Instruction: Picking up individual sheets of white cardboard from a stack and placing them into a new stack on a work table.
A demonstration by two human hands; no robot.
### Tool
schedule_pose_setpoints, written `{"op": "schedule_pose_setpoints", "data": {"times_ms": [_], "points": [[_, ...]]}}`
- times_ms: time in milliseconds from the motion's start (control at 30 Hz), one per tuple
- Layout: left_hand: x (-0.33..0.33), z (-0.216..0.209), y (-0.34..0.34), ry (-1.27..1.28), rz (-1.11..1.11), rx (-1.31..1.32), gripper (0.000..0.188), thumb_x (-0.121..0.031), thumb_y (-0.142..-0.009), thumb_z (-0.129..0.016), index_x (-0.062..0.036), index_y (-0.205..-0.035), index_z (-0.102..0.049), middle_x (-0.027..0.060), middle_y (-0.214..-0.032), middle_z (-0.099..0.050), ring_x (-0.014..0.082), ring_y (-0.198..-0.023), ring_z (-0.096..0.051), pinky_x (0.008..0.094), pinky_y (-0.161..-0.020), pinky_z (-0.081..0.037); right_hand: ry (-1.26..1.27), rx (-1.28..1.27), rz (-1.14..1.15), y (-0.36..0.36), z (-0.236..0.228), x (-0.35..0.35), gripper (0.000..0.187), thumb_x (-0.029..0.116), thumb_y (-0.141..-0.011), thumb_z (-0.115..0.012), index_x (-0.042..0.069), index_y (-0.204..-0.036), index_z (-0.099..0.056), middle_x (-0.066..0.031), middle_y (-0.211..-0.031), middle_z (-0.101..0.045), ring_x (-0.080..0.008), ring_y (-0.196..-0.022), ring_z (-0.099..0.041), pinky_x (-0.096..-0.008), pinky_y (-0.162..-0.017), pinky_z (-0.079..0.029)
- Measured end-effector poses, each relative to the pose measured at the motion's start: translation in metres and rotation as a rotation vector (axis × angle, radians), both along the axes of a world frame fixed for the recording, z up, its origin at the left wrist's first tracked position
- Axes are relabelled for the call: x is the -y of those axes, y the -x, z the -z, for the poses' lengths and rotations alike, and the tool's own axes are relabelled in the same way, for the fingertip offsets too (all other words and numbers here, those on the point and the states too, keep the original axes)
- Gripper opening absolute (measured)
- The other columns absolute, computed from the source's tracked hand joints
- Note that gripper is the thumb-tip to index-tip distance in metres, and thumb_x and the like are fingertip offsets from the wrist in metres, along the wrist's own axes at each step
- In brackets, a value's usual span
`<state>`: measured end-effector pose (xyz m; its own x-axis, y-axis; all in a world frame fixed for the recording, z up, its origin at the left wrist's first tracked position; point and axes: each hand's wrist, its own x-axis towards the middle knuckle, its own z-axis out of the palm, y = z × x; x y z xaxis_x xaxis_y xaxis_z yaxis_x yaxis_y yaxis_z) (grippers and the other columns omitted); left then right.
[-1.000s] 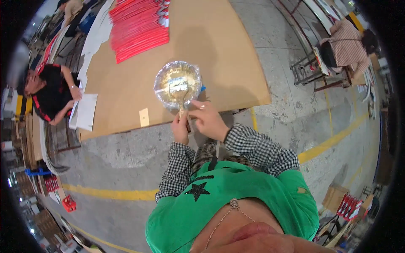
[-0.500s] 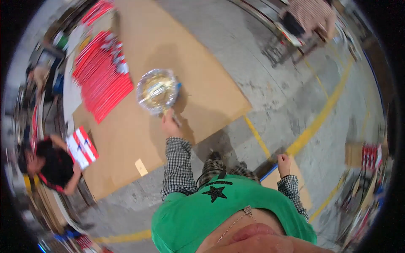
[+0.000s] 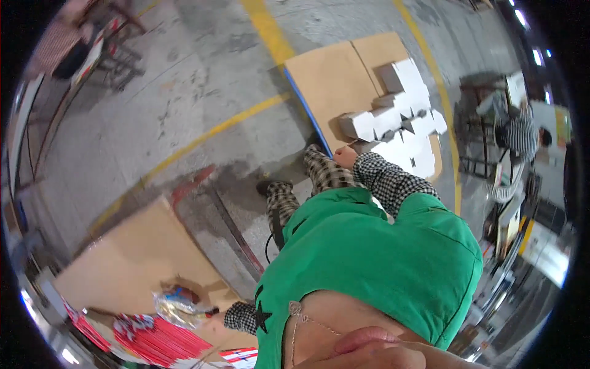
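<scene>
My left hand, blurred at the lower left, is closed at the near end of a round dish wrapped in clear plastic. Yellowish contents show through the wrap, and a blue and reddish-brown shape is visible at its far side. The dish is over a brown cardboard-covered table, beside a row of red flat packs. Curled into a fist, my right hand is at the near edge of a second cardboard surface. Nothing shows in its fingers. White folded cartons lie just past it.
Grey concrete floor with yellow painted lines lies between the two surfaces. A reddish metal bar is near my feet. One person sits at the far right, another at the upper left.
My view has swung right, so the red packs and wrapped dish now appear at the lower left. White cartons have come into view. My left hand stays by the dish; my right remains a fist.
</scene>
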<state>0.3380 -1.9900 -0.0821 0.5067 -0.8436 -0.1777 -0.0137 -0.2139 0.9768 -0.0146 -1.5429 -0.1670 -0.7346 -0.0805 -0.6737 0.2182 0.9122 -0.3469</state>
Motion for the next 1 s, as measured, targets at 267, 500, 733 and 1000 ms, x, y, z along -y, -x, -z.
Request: {"op": "schedule_pose_setpoints", "data": {"times_ms": [267, 500, 733, 1000], "points": [[-0.035, -0.01, 0.249, 0.386, 1.216, 0.815, 0.028, -0.014, -0.086, -0.053, 0.0011, -0.108, -0.055, 0.013, -0.106, -0.058, 0.021, -0.097, -0.054, 0.0324, -0.088, -0.042, -0.044, 0.067, 0.696, -0.026, 0.052, -0.114, 0.029, 0.028, -0.072, -0.052, 0.002, -0.074, -0.065, -0.0183, -0.068, -0.061, -0.0283, -0.065, -0.062, -0.0363, -0.063, -0.049], [-0.349, 0.037, 0.466, -0.44, 2.42, 0.474, 0.036, -0.015, -0.084, -0.059, 0.0049, -0.113, -0.051, 0.013, -0.112, -0.056, 0.0187, -0.103, -0.053, 0.0302, -0.09, -0.041, 0.147, 0.081, 1.346, -0.079, 0.103, -0.169, 0.029, 0.026, -0.077, -0.05, -0.001, -0.081, -0.061, -0.012, -0.067, -0.062, -0.0216, -0.057, -0.06, -0.0339, -0.054, -0.05], [-0.477, 0.12, 0.49, -0.526, 2.841, 0.868, 0.046, -0.019, -0.077, -0.064, 0.0086, -0.112, -0.052, 0.0163, -0.108, -0.06, 0.018, -0.1, -0.056, 0.0286, -0.087, -0.043, 0.484, 0.259, 2.113, -0.104, 0.124, -0.148, 0.037, 0.037, -0.082, -0.053, 0.001, -0.09, -0.054, -0.0136, -0.076, -0.057, -0.0237, -0.061, -0.058, -0.0362, -0.052, -0.05], [-0.514, 0.18, 0.447, -0.713, 3.055, 1.263, 0.063, -0.028, -0.074, -0.068, 0.0077, -0.12, -0.045, 0.0163, -0.112, -0.056, 0.0258, -0.102, -0.054, 0.0318, -0.089, -0.042, 0.33, -0.809, 2.885, -0.144, 0.161, -0.152, 0.068, 0.049, -0.078, -0.06, 0.0, -0.122, -0.045, -0.0145, -0.119, -0.05, -0.0235, -0.089, -0.054, -0.038, -0.075, -0.045]]}}
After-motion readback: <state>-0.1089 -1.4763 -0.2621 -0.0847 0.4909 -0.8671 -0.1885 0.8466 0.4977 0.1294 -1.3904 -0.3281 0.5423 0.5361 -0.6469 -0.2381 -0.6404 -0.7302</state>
